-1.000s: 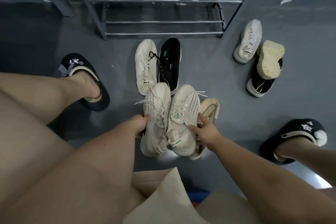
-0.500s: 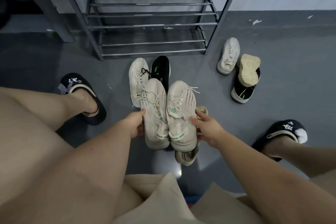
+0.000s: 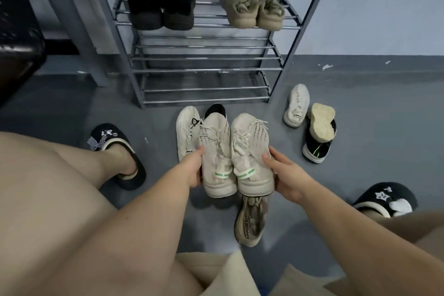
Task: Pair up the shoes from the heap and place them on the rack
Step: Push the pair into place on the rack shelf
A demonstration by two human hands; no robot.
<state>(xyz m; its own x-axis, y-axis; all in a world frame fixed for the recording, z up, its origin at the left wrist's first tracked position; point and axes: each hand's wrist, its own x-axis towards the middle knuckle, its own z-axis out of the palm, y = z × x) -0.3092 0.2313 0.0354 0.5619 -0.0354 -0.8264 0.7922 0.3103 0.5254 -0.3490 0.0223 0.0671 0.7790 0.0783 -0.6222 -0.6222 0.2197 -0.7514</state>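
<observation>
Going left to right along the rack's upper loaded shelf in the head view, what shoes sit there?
Pair of black fuzzy slippers → pair of beige chunky-soled lace-up shoes, both on the grey metal-bar rack.

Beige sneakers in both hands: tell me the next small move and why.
Probably carry the pair forward onto a bare lower shelf of the rack. The left hand and right hand already hold the two beige sneakers side by side, matched, toes toward the rack, whose upper shelf already carries two pairs.
</observation>
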